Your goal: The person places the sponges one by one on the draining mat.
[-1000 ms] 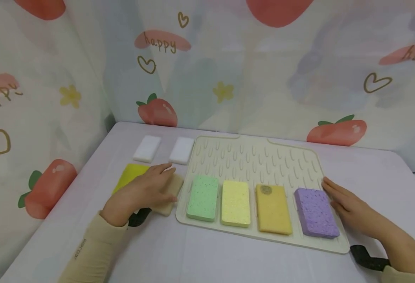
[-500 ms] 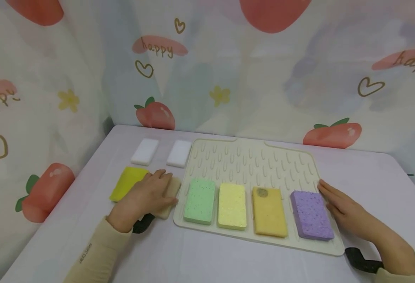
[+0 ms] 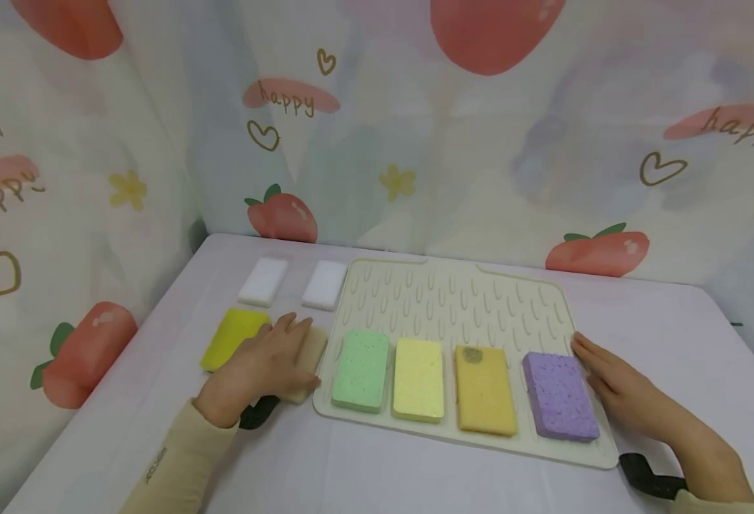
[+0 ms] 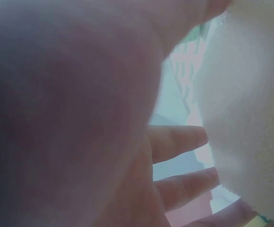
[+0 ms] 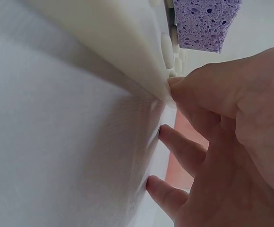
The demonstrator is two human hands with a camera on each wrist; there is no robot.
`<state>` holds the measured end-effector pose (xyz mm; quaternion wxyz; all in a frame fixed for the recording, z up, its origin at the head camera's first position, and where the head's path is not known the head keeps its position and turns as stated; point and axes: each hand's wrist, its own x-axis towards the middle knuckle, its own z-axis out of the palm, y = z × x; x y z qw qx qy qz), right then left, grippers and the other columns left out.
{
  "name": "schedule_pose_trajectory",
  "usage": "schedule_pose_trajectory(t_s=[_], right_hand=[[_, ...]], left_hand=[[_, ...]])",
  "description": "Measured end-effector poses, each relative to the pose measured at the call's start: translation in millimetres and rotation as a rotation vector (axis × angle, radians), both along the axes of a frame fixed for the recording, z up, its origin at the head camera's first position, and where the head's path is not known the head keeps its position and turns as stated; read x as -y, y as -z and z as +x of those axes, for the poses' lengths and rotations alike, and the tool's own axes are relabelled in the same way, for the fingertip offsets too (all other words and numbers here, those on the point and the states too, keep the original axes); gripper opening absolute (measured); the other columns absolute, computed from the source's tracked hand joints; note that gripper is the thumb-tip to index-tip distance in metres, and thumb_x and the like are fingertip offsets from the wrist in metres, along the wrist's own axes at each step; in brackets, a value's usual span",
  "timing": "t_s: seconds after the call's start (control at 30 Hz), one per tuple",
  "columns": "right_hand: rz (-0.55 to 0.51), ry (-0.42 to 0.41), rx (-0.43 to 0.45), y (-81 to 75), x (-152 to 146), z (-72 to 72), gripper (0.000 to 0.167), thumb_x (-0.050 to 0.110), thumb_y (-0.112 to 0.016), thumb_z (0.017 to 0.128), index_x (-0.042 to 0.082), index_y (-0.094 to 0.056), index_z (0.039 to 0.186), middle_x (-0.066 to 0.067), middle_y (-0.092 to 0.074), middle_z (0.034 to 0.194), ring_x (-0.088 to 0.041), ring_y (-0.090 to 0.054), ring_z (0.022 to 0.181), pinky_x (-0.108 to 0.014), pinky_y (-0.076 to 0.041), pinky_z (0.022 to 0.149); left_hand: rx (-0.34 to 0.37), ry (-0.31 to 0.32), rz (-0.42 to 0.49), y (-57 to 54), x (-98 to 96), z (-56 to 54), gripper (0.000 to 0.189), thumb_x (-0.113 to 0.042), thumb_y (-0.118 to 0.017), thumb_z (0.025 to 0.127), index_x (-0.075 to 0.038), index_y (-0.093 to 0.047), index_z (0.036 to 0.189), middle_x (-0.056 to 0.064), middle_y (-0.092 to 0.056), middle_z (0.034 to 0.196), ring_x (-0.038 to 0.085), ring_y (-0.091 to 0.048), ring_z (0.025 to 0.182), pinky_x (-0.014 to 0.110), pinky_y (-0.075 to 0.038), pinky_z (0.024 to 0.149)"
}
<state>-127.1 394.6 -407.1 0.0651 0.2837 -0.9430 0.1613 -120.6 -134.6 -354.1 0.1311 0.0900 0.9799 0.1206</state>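
My left hand (image 3: 260,366) lies over a beige sponge (image 3: 313,350) left of the mat, thumb at its near right side and fingers reaching its far edge. In the left wrist view, fingertips meet the edge of this sponge (image 4: 250,104). My right hand (image 3: 634,392) rests with straight fingers along the right edge of a cream ridged drying mat (image 3: 460,296); in the right wrist view the thumb touches the mat's rim (image 5: 123,45). On the mat's front part stand a green sponge (image 3: 360,371), a pale yellow sponge (image 3: 418,380), an orange-yellow sponge (image 3: 488,392) and a purple sponge (image 3: 560,396).
Two white sponges, one farther left (image 3: 263,281) and one beside the mat (image 3: 324,285), lie at the back left. A bright yellow cloth-like piece (image 3: 232,335) lies partly behind my left hand. A printed curtain (image 3: 467,164) closes off the white table's (image 3: 351,471) back.
The view has shifted slightly. My left hand has settled a little lower over the beige sponge. The right hand and the sponges on the mat have stayed put.
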Motion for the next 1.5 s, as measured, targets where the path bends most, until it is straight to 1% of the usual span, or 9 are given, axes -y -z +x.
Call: schedule_pose_trajectory(t_s=[0.23, 0.5, 0.6, 0.87, 0.93, 1.03, 1.17, 1.33, 1.5], right_hand=[[0.011, -0.009, -0.005, 2.2, 0.3, 3.5, 0.061, -0.010, -0.058, 0.090, -0.009, -0.038, 0.147, -0.026, -0.035, 0.155, 0.026, 0.006, 0.134, 0.006, 0.002, 0.104], [-0.005, -0.002, 0.016, 1.5, 5.2, 3.6, 0.059, -0.010, -0.057, 0.091, -0.010, -0.038, 0.147, -0.028, -0.036, 0.154, 0.027, 0.006, 0.134, 0.006, 0.002, 0.104], [-0.010, -0.010, 0.012, 0.8, 6.1, 3.2, 0.060, -0.010, -0.057, 0.091, -0.010, -0.037, 0.147, -0.028, -0.035, 0.155, 0.026, 0.006, 0.134, 0.006, 0.002, 0.104], [-0.025, -0.015, 0.007, -1.0, 5.9, 2.3, 0.059, -0.012, -0.056, 0.091, -0.010, -0.038, 0.147, -0.027, -0.034, 0.156, 0.026, 0.005, 0.135, 0.006, 0.001, 0.104], [-0.027, -0.019, 0.009, -1.4, 5.7, 2.1, 0.059, -0.011, -0.055, 0.091, -0.010, -0.037, 0.147, -0.031, -0.035, 0.153, 0.026, 0.006, 0.134, 0.006, 0.001, 0.104], [-0.024, -0.029, -0.022, -1.6, 4.1, 1.4, 0.061, -0.012, -0.056, 0.090, -0.009, -0.036, 0.148, -0.024, -0.032, 0.158, 0.025, 0.005, 0.136, 0.005, 0.001, 0.105], [-0.027, -0.037, -0.045, -1.6, 1.6, 0.7, 0.063, -0.013, -0.056, 0.089, -0.008, -0.036, 0.149, -0.019, -0.030, 0.160, 0.024, 0.005, 0.137, 0.004, 0.000, 0.106], [-0.031, -0.024, -0.001, -0.2, 0.3, 1.3, 0.060, -0.011, -0.054, 0.092, -0.009, -0.035, 0.149, -0.028, -0.033, 0.156, 0.025, 0.006, 0.135, 0.005, 0.001, 0.105], [-0.045, -0.022, 0.007, 1.4, -1.6, 2.2, 0.059, -0.012, -0.053, 0.092, -0.010, -0.034, 0.149, -0.027, -0.030, 0.158, 0.025, 0.006, 0.136, 0.005, 0.001, 0.105]], left_hand=[[0.021, 0.003, 0.041, 3.1, 4.0, 2.3, 0.090, -0.040, -0.073, 0.085, -0.006, -0.029, 0.155, 0.021, -0.027, 0.160, 0.058, -0.039, 0.133, 0.066, -0.041, 0.103], [0.027, 0.020, 0.045, -2.6, 12.0, 3.4, 0.078, -0.033, -0.070, 0.089, -0.011, -0.034, 0.154, 0.020, -0.030, 0.159, 0.049, -0.045, 0.132, 0.063, -0.044, 0.099], [-0.019, 0.037, 0.067, -4.7, 13.3, 3.3, 0.072, -0.030, -0.066, 0.090, -0.013, -0.036, 0.153, 0.021, -0.031, 0.158, 0.050, -0.047, 0.128, 0.064, -0.045, 0.095], [-0.249, 0.141, 0.236, -2.1, 9.7, 1.0, 0.055, -0.022, -0.060, 0.095, -0.023, -0.044, 0.148, 0.024, -0.034, 0.155, 0.045, -0.049, 0.132, 0.061, -0.049, 0.096], [-0.286, 0.167, 0.248, -1.9, 7.3, 0.0, 0.051, -0.021, -0.060, 0.096, -0.024, -0.048, 0.145, 0.025, -0.035, 0.154, 0.044, -0.049, 0.133, 0.059, -0.050, 0.095], [-0.327, 0.196, 0.242, -2.5, 2.2, -2.9, 0.045, -0.021, -0.061, 0.097, -0.024, -0.054, 0.141, 0.026, -0.037, 0.153, 0.044, -0.053, 0.128, 0.055, -0.053, 0.090], [-0.354, 0.228, 0.229, -6.2, -7.5, -8.1, 0.040, -0.022, -0.061, 0.096, -0.025, -0.058, 0.137, 0.023, -0.037, 0.154, 0.040, -0.060, 0.120, 0.049, -0.053, 0.085], [-0.370, 0.271, 0.199, -14.2, -21.5, -15.4, 0.036, -0.021, -0.059, 0.097, -0.026, -0.062, 0.133, 0.022, -0.037, 0.155, 0.034, -0.063, 0.115, 0.046, -0.051, 0.084], [-0.321, 0.273, 0.169, -26.2, -39.7, -23.7, 0.036, -0.026, -0.060, 0.097, -0.032, -0.061, 0.133, 0.016, -0.032, 0.159, 0.038, -0.063, 0.101, 0.034, -0.049, 0.064]])
